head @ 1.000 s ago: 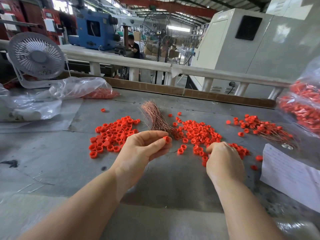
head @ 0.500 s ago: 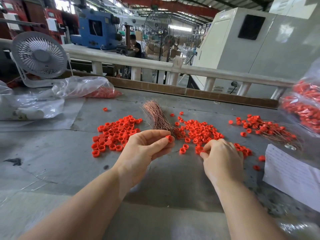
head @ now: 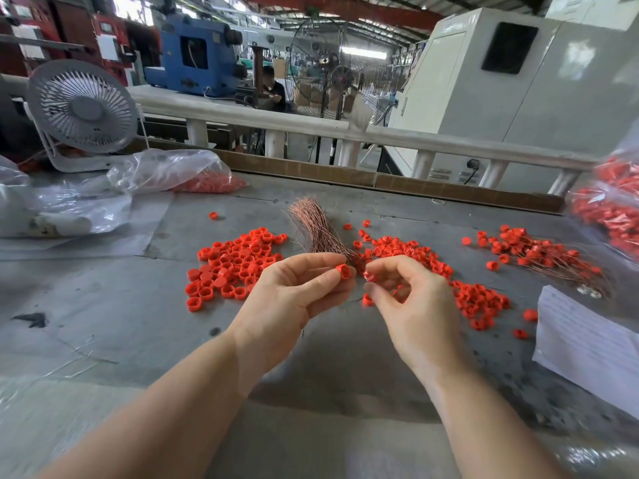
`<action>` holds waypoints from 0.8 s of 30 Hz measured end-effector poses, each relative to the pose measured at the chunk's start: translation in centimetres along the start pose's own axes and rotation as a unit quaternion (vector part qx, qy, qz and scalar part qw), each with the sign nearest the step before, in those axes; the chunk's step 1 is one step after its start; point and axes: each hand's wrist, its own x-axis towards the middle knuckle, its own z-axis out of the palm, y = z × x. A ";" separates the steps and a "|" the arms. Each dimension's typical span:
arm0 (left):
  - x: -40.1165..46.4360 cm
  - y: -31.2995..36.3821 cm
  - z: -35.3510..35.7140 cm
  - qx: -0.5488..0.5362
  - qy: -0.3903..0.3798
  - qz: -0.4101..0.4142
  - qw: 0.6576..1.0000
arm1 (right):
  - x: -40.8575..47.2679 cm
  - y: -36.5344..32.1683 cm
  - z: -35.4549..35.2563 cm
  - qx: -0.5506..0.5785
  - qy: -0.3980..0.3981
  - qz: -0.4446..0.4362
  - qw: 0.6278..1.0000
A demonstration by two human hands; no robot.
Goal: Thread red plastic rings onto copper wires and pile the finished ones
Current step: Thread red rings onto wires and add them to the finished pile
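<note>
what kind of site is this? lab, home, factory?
Most likely a factory floor: a blue machine and big standing fans behind the rail, and a worktable with bulk piles of red rings and a copper wire bundle.

Our grey worktable (head: 103, 316) and its load

On it we see a bundle of copper wires (head: 313, 224) between two spreads of loose red rings (head: 235, 262) (head: 449, 281), a pile of threaded rings (head: 539, 254) at far right, a white paper sheet (head: 587, 344) near the right edge, clear plastic bags (head: 114, 191) and a small white fan (head: 83, 108) at the left
</note>
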 end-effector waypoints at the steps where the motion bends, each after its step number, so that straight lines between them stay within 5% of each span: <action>1: 0.0 0.0 0.0 -0.001 -0.002 -0.001 1.000 | 0.0 -0.1 0.0 0.012 -0.001 -0.001 1.000; 13: -0.2 0.1 0.1 0.023 -0.015 -0.004 1.000 | 0.1 -0.8 0.1 0.124 -0.003 0.004 0.992; 24: 0.0 0.1 0.0 -0.017 -0.003 -0.008 1.000 | -0.2 -0.8 0.3 0.076 0.003 -0.024 0.997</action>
